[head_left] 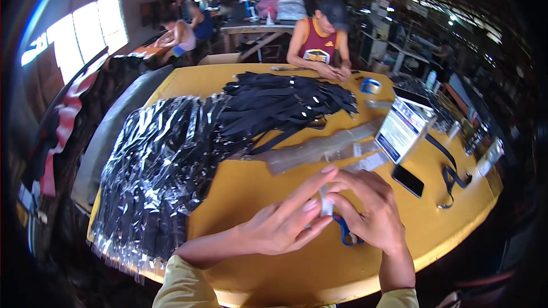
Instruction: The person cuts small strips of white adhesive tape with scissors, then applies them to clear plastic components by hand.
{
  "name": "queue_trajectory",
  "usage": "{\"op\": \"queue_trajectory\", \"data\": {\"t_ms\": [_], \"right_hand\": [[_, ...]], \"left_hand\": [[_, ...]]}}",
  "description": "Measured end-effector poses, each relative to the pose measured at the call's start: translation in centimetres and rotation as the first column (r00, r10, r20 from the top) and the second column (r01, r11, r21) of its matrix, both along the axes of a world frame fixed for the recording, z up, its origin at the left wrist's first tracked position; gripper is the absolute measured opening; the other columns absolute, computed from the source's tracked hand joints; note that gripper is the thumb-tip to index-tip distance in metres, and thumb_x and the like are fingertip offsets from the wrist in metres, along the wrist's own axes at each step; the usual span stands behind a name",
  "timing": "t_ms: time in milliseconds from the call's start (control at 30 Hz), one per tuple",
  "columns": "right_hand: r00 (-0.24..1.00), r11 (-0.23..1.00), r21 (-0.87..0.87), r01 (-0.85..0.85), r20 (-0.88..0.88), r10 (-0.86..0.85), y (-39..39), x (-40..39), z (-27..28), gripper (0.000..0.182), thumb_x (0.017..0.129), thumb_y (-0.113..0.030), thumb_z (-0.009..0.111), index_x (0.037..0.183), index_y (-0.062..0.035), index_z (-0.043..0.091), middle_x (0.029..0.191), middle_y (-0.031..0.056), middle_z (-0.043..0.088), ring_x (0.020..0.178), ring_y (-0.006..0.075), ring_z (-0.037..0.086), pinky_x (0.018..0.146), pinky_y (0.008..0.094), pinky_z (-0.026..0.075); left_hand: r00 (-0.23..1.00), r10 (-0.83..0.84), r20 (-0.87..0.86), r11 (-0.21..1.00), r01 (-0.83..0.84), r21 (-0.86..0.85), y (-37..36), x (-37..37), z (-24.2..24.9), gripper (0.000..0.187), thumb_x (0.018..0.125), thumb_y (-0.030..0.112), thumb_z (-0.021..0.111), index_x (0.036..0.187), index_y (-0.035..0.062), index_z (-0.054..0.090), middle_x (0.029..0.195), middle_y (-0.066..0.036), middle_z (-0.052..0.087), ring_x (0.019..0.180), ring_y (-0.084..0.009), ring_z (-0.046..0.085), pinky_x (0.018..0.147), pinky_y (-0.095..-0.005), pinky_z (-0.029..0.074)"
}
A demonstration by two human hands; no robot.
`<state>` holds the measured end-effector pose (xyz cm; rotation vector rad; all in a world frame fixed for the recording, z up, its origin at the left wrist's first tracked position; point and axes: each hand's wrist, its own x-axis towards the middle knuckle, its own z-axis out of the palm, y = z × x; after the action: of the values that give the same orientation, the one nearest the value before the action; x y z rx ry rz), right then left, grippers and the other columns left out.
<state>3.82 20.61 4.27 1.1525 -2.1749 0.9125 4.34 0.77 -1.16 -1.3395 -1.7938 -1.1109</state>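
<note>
My right hand pinches a small whitish piece between thumb and fingers, above the near part of the yellow table. My left hand meets it from the left, its fingers stretched out and slightly apart. The left fingertips are at the edge of the piece; whether they also grip it is hard to see. A blue looped object lies under my right hand, partly hidden by it. To the left lies a large pile of black straps in clear plastic sleeves.
Loose black straps cover the far middle of the yellow table. Clear plastic sleeves, a propped printed sheet, a phone and a black strap lie rightward. Across the table a person works.
</note>
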Motion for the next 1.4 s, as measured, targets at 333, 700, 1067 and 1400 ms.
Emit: {"op": "queue_trajectory", "data": {"t_ms": [333, 700, 1067, 1400], "right_hand": [[0.968, 0.994, -0.038, 0.105, -0.226, -0.111, 0.1, -1.2, -0.2, 0.030, 0.082, 0.001, 0.069, 0.108, -0.0039, 0.054, 0.090, 0.0112, 0.066, 0.074, 0.0308, 0.063, 0.066, 0.0409, 0.048], [0.947, 0.995, -0.047, 0.084, -0.306, -0.095, -0.4, -0.7, -0.5, 0.033, 0.081, 0.003, 0.069, 0.107, -0.0046, 0.051, 0.088, 0.0097, 0.065, 0.073, 0.0296, 0.064, 0.066, 0.0394, 0.048], [0.966, 0.966, -0.124, 0.227, -0.101, -0.240, -0.9, -0.6, 0.6, 0.051, 0.077, 0.004, 0.072, 0.122, -0.0036, 0.050, 0.083, 0.0095, 0.069, 0.071, 0.0306, 0.067, 0.067, 0.0397, 0.051], [0.916, 0.958, 0.044, 0.284, 0.282, -0.284, -0.7, -1.3, 2.5, 0.076, 0.079, -0.001, 0.068, 0.145, -0.0048, 0.030, 0.078, 0.0132, 0.072, 0.073, 0.0363, 0.070, 0.068, 0.0454, 0.054]], "left_hand": [[0.776, -0.253, 0.578, 0.966, 0.234, 0.109, -0.5, -1.0, 1.1, 0.109, 0.080, -0.002, 0.077, 0.156, 0.0116, -0.001, 0.151, -0.023, 0.032, 0.085, -0.0175, 0.069, 0.072, -0.0291, 0.059], [0.751, -0.116, 0.650, 0.993, 0.072, 0.094, -0.6, -1.6, 1.3, 0.089, 0.083, 0.001, 0.074, 0.151, 0.0069, 0.017, 0.145, -0.021, 0.040, 0.078, -0.0189, 0.071, 0.070, -0.0297, 0.061], [0.758, -0.124, 0.641, 0.979, -0.012, 0.204, 0.5, -2.3, -0.1, 0.076, 0.087, -0.004, 0.066, 0.148, 0.0091, 0.024, 0.147, -0.015, 0.041, 0.088, -0.0195, 0.070, 0.061, -0.0251, 0.059], [0.595, -0.223, 0.772, 0.973, 0.090, 0.212, 0.6, -0.7, 0.8, 0.098, 0.084, -0.015, 0.061, 0.154, 0.0160, 0.000, 0.137, -0.022, 0.046, 0.081, -0.0191, 0.071, 0.055, -0.0194, 0.055]]}}
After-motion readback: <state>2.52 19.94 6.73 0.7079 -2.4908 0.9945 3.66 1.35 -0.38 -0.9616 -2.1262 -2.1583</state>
